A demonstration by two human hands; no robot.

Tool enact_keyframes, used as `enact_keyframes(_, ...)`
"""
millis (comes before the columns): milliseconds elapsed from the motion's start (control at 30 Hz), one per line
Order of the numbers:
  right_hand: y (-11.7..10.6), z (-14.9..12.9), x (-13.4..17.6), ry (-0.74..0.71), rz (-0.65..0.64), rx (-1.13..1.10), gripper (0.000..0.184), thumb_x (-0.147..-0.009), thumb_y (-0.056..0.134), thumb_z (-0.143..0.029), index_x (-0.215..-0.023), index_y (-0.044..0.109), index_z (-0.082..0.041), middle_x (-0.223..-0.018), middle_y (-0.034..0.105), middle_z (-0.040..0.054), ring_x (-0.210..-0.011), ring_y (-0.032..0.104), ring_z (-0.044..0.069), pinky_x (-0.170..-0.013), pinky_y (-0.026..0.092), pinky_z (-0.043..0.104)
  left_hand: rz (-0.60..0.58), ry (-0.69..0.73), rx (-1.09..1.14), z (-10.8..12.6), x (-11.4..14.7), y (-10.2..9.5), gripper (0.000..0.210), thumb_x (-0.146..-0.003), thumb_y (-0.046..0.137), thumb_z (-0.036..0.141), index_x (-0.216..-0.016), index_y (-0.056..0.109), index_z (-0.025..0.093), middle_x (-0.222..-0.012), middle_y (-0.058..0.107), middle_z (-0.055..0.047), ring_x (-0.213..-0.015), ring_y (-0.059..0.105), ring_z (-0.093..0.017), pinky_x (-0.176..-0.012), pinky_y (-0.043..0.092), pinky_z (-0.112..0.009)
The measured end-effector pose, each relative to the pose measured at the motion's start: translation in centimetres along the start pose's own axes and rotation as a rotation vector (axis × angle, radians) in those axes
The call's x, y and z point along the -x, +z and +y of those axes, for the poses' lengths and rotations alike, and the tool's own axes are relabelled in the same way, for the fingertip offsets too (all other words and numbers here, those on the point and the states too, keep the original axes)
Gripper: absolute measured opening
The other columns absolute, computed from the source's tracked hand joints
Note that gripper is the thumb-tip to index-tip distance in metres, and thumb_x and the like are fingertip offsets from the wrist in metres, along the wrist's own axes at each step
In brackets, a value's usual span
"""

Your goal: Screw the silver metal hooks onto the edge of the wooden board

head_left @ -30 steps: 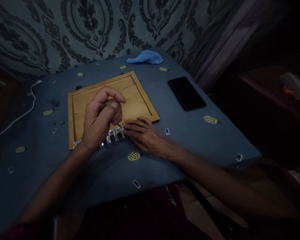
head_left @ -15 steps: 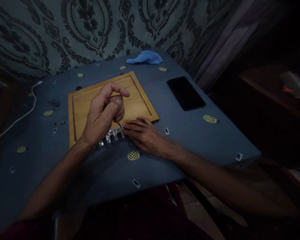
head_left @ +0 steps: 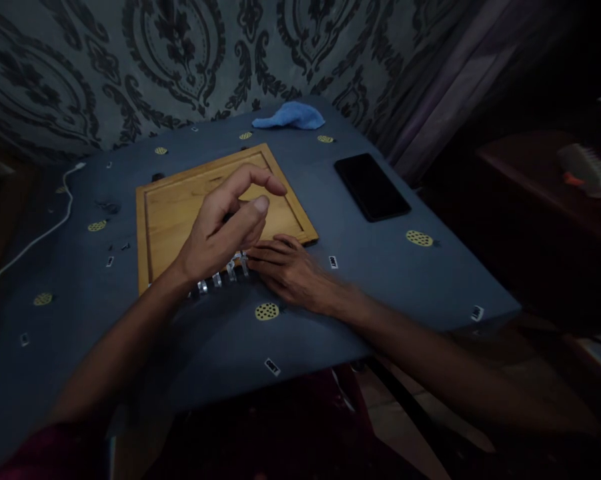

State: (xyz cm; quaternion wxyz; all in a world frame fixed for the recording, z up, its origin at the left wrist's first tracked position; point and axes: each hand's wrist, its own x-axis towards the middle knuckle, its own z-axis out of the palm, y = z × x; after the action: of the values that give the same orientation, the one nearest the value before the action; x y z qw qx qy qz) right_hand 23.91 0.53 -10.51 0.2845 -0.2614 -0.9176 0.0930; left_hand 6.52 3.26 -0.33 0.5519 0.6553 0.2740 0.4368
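A wooden board (head_left: 180,207) with a raised frame lies on the table. Along its near edge runs a row of shiny metal hooks (head_left: 217,280), partly covered by my hands. Above that edge, my left hand (head_left: 230,223) is closed with its lower fingers curled in. Its thumb and bent index finger stand apart, and what the curled fingers hold is hidden. My right hand (head_left: 295,273) lies flat at the board's near right corner, fingers stretched out, the tips touching the right end of the hook row.
A black phone (head_left: 373,187) lies right of the board, and a blue cloth (head_left: 293,116) behind it. Small dark screws (head_left: 125,247) and a white cable (head_left: 40,237) are on the left. The table's (head_left: 405,293) near edge runs below my forearms.
My left hand has shifted right and turned, its index finger reaching further right. The thin dark shaft seen below it earlier no longer shows clearly. My right hand has stayed put.
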Motion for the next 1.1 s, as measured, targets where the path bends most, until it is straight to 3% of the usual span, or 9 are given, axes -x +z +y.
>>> enact_keyframes(100,-0.1,0.0,0.0,0.018,-0.026,0.010,0.035,-0.103,0.051,-0.016,-0.133,0.067,-0.020,-0.136,0.072,0.0097,-0.135,0.059,0.025,-0.112,0.042,0.051,0.019,0.019,-0.028,-0.1,-0.2,-0.1,0.015,-0.093,0.062,0.030,-0.104,0.065,0.019,-0.050,0.035,0.009,-0.039,0.030,-0.007,-0.041,0.028,-0.020)
enact_keyframes(233,0.1,0.0,0.0,0.016,-0.024,0.008,0.034,-0.103,0.051,-0.015,-0.132,0.068,-0.018,-0.138,0.071,0.0103,-0.136,0.058,0.026,-0.113,0.041,0.052,0.196,0.054,-0.037,-0.1,-0.4,0.0,0.008,-0.092,0.061,0.024,-0.099,0.061,0.019,-0.053,0.043,0.008,-0.043,0.037,-0.009,-0.043,0.034,-0.021)
enact_keyframes(400,0.4,0.1,0.1,0.019,0.003,-0.006,0.033,-0.104,0.049,-0.018,-0.130,0.069,-0.018,-0.137,0.071,0.0093,-0.135,0.059,0.025,-0.113,0.041,0.052,0.314,0.076,0.077,-0.5,-0.4,0.5,0.016,-0.093,0.068,0.032,-0.094,0.057,0.021,-0.051,0.033,0.011,-0.039,0.022,-0.006,-0.037,0.021,-0.018)
enact_keyframes(500,0.4,0.1,0.1,0.009,0.023,0.001,0.032,-0.104,0.049,-0.016,-0.129,0.069,-0.017,-0.134,0.073,0.0100,-0.133,0.060,0.026,-0.110,0.043,0.051,0.255,0.095,0.120,-0.6,-0.6,0.9,0.021,-0.092,0.070,0.039,-0.091,0.058,0.021,-0.047,0.029,0.012,-0.036,0.016,-0.005,-0.034,0.015,-0.018)
enact_keyframes(733,0.1,0.0,0.0,0.005,0.006,-0.001,0.034,-0.102,0.051,-0.015,-0.131,0.068,-0.018,-0.133,0.073,0.0102,-0.132,0.060,0.026,-0.110,0.043,0.049,0.106,0.053,0.110,-0.7,-1.1,0.9,0.033,-0.088,0.074,0.050,-0.089,0.060,0.020,-0.049,0.024,0.012,-0.035,0.021,-0.004,-0.034,0.018,-0.018)
enact_keyframes(1100,0.1,0.0,0.1,0.024,-0.011,-0.005,0.033,-0.103,0.049,-0.015,-0.130,0.068,-0.016,-0.134,0.073,0.0108,-0.133,0.059,0.025,-0.112,0.041,0.050,-0.058,-0.038,0.121,-0.5,-1.1,-0.1,0.013,-0.090,0.064,0.033,-0.092,0.063,0.020,-0.048,0.025,0.011,-0.036,0.020,-0.004,-0.038,0.024,-0.017)
